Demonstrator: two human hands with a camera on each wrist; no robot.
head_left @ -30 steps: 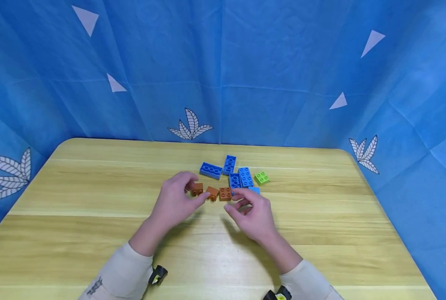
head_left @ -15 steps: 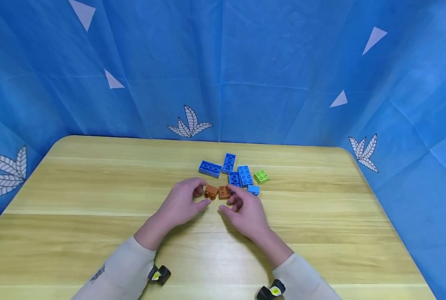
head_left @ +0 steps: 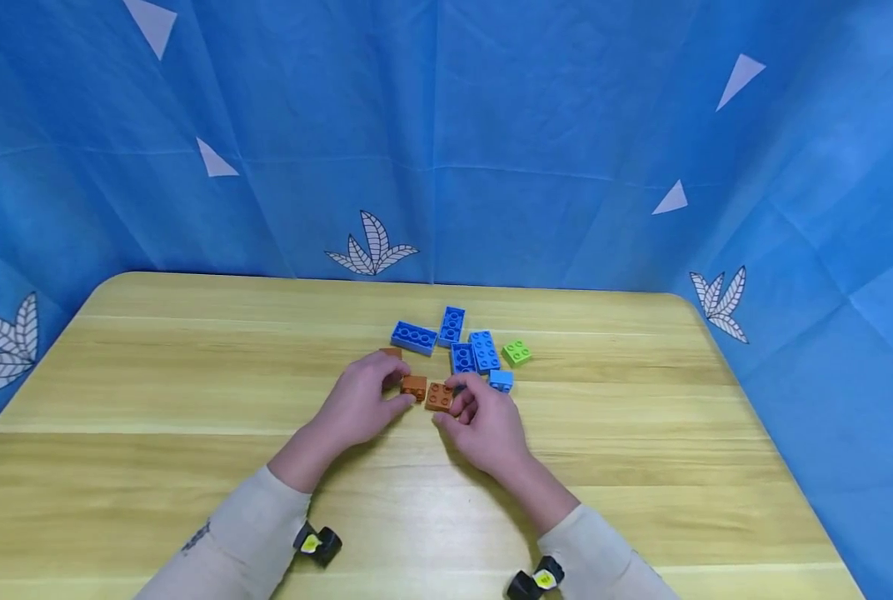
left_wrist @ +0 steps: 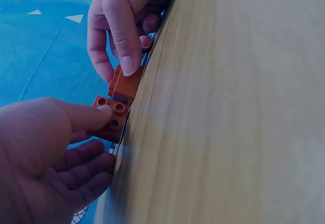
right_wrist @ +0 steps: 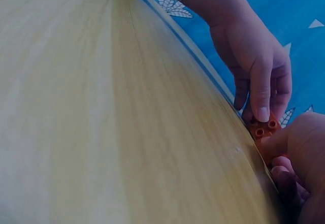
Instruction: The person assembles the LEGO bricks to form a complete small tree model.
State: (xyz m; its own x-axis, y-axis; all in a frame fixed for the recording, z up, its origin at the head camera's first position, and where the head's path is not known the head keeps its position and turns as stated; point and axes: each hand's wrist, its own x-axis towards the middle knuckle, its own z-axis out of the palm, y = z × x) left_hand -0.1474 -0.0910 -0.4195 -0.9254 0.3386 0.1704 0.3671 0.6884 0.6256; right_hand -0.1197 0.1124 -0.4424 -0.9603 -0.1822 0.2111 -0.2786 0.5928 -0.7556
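Note:
My left hand [head_left: 364, 400] pinches an orange-brown toy building brick [head_left: 414, 387] that lies on its side, studs toward me. In the left wrist view the thumb presses on the studded face of this brick [left_wrist: 116, 127]. My right hand [head_left: 489, 423] pinches a second orange-brown brick [head_left: 439, 397], studs up, between thumb and fingers. The two bricks sit close together near the table's middle; whether they touch is hard to tell. A third orange-brown brick [head_left: 391, 353] shows partly behind the left hand.
Beyond the hands lie several blue bricks, among them an upturned long one [head_left: 414, 337] and a stud-up one [head_left: 484, 351]. A small light-blue brick [head_left: 501, 381] and a green brick [head_left: 517, 353] are to the right. A blue curtain [head_left: 536, 150] hangs behind the wooden table [head_left: 192, 375].
Both hands have closed in on the orange-brown bricks and now pinch one each. The right one has come slightly nearer to me. The left brick has turned a little.

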